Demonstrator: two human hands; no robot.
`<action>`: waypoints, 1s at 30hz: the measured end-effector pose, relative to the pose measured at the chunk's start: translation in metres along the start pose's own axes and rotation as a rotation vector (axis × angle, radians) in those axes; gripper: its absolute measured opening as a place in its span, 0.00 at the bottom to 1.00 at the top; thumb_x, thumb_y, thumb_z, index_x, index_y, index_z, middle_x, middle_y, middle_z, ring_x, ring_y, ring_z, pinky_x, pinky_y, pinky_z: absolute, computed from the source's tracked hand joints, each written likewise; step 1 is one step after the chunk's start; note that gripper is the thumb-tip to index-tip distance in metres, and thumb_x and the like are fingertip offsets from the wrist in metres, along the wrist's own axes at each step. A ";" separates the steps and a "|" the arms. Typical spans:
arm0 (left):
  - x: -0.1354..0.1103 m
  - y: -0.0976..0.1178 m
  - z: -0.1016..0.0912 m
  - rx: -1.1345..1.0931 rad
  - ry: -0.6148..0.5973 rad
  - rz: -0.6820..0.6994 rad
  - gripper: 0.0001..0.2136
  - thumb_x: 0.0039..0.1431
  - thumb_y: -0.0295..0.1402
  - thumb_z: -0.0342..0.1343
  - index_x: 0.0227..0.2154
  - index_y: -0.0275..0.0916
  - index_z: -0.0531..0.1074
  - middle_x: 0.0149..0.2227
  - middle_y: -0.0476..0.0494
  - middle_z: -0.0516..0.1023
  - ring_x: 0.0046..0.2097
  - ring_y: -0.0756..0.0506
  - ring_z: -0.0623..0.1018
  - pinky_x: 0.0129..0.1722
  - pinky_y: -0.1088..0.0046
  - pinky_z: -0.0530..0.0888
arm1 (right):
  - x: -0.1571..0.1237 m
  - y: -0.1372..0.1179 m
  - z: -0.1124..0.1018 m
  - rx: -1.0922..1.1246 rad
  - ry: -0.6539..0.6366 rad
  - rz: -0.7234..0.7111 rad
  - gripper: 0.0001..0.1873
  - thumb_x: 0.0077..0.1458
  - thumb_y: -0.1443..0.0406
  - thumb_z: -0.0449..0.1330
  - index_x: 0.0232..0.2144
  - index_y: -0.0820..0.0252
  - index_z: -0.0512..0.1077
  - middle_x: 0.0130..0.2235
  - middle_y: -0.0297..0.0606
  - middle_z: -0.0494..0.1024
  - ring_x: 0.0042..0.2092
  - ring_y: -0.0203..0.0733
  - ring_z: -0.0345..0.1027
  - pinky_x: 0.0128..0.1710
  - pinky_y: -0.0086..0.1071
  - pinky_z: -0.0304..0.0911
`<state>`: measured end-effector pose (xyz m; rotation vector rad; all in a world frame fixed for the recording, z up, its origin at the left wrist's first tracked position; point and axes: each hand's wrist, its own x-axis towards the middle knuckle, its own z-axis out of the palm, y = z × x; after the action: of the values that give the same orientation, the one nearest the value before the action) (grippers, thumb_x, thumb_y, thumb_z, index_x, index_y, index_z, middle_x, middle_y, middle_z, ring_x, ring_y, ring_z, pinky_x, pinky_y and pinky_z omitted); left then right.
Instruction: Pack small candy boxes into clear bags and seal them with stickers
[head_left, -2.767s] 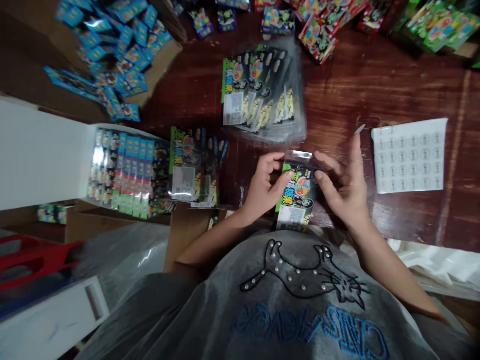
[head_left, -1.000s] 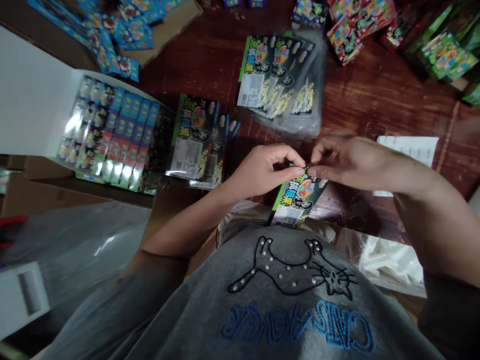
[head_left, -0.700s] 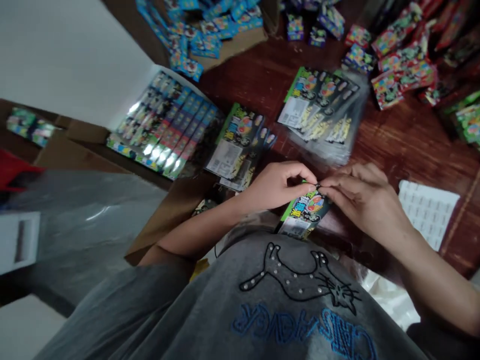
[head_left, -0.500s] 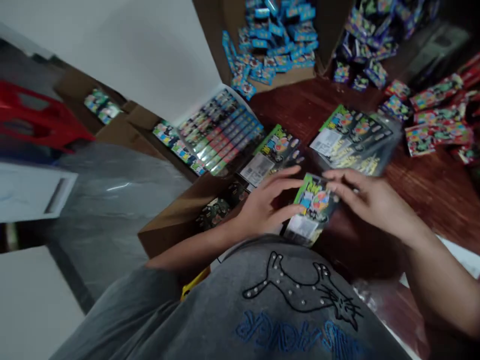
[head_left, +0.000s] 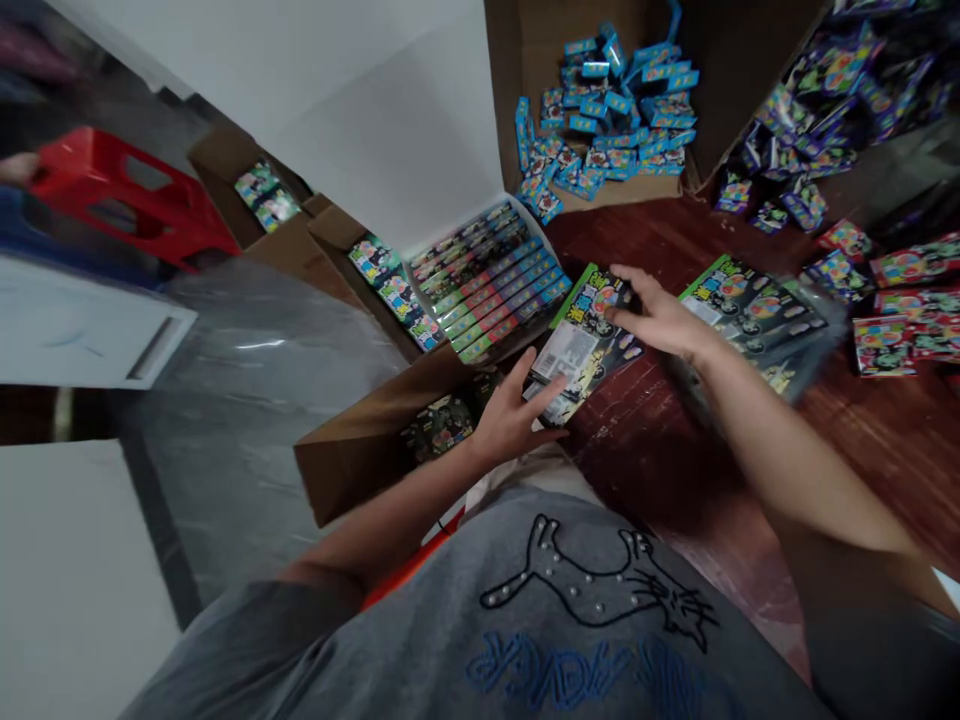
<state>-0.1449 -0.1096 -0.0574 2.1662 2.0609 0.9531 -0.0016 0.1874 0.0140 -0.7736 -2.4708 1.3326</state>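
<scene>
"Black packets (head_left: 589, 340), overlapping in one low stack just right of the frame's centre. How do the hands meet them?"

"Right hand (head_left: 664, 320) first: thumb on the printed face, forefinger at the upper edge, the two well parted. I cannot tell whether it grips or merely presses."

"And the left hand (head_left: 510, 415)?"

"Loosely spread, fingertips over the stack's lower-left end, clasping nothing that I can see."

"Which way does the long axis run?"

"Slantwise, lower left to upper right, so each hand has one end. Neither is nearer; both touch. From the right hand, the packets lie left and a little down the frame; from the left hand, up and to the right."

"Further out?"

"Close by on the upper left, rows of small cartons (head_left: 495, 290) fill a white-lidded box (head_left: 420, 140). A cardboard box (head_left: 375, 420) stands left of the left hand. Right of the right hand, partly behind its forearm, a fanned pile (head_left: 765, 310) of similar packets lies on the table (head_left: 637, 425)."
</scene>
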 end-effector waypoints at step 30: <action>0.038 0.009 -0.033 -0.488 -0.130 -0.222 0.62 0.44 0.67 0.73 0.76 0.41 0.54 0.73 0.23 0.65 0.72 0.23 0.69 0.71 0.41 0.70 | -0.053 -0.066 -0.014 -0.814 -0.634 -0.269 0.61 0.49 0.52 0.70 0.78 0.63 0.51 0.65 0.57 0.76 0.58 0.64 0.76 0.51 0.50 0.73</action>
<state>-0.1524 -0.0898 -0.0110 1.6703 1.7321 1.1091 0.0260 0.1388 0.0793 -0.0960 -3.5123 0.4681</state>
